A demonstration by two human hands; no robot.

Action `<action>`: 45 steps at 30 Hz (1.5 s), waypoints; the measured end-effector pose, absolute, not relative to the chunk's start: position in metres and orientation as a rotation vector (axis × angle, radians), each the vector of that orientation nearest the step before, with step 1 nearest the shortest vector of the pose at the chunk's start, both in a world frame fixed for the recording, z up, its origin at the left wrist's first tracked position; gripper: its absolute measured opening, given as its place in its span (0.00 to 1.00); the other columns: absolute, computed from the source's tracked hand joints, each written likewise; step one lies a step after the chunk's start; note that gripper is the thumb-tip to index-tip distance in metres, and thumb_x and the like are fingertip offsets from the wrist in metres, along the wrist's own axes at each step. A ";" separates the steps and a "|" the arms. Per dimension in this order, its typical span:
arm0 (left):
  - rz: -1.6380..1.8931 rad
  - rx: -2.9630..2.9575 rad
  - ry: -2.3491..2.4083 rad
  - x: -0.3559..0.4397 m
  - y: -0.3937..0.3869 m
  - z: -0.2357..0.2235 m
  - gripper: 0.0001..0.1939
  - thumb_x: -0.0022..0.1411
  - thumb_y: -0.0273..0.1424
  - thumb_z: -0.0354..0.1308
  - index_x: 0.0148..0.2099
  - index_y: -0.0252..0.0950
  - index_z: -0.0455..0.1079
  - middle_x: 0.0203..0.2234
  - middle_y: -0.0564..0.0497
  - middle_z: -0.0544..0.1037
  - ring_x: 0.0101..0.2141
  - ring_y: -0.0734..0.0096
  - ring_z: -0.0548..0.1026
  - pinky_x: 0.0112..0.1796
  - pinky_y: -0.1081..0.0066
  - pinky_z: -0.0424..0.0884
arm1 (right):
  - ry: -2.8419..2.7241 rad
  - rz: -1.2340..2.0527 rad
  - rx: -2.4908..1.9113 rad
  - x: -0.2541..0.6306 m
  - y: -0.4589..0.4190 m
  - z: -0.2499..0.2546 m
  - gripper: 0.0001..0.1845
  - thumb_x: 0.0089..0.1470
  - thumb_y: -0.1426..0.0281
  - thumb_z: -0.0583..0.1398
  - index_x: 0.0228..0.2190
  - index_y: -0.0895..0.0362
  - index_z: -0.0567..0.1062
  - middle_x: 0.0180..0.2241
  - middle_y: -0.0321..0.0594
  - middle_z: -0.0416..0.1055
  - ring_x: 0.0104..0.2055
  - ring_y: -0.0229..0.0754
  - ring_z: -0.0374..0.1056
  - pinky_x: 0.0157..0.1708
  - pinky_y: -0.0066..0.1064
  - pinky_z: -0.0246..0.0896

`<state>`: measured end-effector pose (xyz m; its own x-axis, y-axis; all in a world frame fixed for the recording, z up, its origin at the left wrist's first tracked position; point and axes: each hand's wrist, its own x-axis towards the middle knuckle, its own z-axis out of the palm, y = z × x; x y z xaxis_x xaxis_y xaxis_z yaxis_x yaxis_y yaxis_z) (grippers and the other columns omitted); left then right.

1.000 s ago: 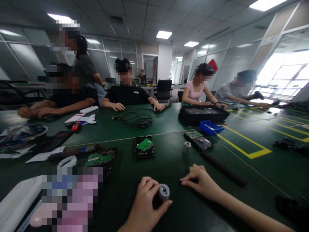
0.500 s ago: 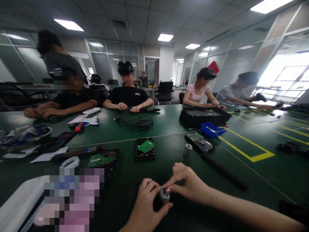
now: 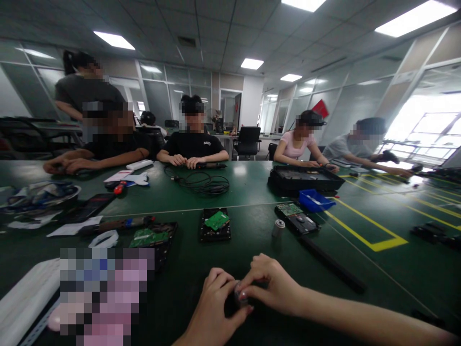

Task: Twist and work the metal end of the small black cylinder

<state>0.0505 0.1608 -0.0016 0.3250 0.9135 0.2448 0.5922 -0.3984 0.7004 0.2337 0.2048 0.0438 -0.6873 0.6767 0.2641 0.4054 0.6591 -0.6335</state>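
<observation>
In the head view, a small grey metal motor (image 3: 238, 291), round like a can, stands upright just above the near part of the green table. My left hand (image 3: 215, 300) curls round its left side, thumb in front and fingers behind. The thumb and index finger of my right hand (image 3: 272, 282) pinch together at its top and cover most of the end face. Whether a small part sits between those fingertips is hidden. A second silver can-shaped motor (image 3: 278, 228) stands on the table beyond my right hand.
Hard drives with green circuit boards (image 3: 215, 225) lie ahead, with another drive (image 3: 298, 218) by a blue bin (image 3: 314, 201). A black bar (image 3: 333, 264) lies to the right. Left are a screwdriver-like tool (image 3: 117, 224) and a white case (image 3: 32, 300). Several people sit opposite.
My right hand's fingertips have moved down and left over the motor's top, hiding the end face that showed before. My left hand keeps its grip. The view has tilted slightly upward.
</observation>
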 end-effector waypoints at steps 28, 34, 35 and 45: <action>0.839 2.107 1.355 0.052 0.160 0.006 0.10 0.53 0.33 0.65 0.39 0.38 0.75 0.36 0.46 0.75 0.43 0.55 0.68 0.44 0.57 0.67 | -2.354 0.577 -0.849 0.243 0.209 0.058 0.11 0.58 0.61 0.61 0.32 0.53 0.80 0.25 0.35 0.76 0.26 0.36 0.65 0.33 0.30 0.52; 0.808 2.081 1.375 0.053 0.160 0.008 0.11 0.53 0.34 0.66 0.40 0.37 0.75 0.37 0.46 0.75 0.43 0.55 0.68 0.44 0.58 0.67 | -2.261 0.517 -1.070 0.297 0.217 0.071 0.11 0.55 0.58 0.63 0.32 0.51 0.82 0.26 0.37 0.77 0.29 0.40 0.65 0.34 0.32 0.53; 0.805 2.085 1.378 0.053 0.160 0.008 0.11 0.53 0.34 0.66 0.40 0.37 0.75 0.37 0.46 0.75 0.43 0.55 0.68 0.44 0.58 0.67 | -2.286 0.505 -1.148 0.306 0.217 0.064 0.11 0.55 0.58 0.63 0.32 0.51 0.82 0.27 0.38 0.76 0.31 0.41 0.66 0.37 0.34 0.53; 0.862 2.076 1.361 0.051 0.158 0.005 0.11 0.55 0.37 0.65 0.40 0.38 0.75 0.37 0.47 0.74 0.43 0.55 0.68 0.44 0.58 0.67 | -2.358 0.492 -1.381 0.321 0.202 0.017 0.12 0.53 0.56 0.63 0.31 0.49 0.83 0.28 0.38 0.70 0.35 0.44 0.65 0.39 0.37 0.53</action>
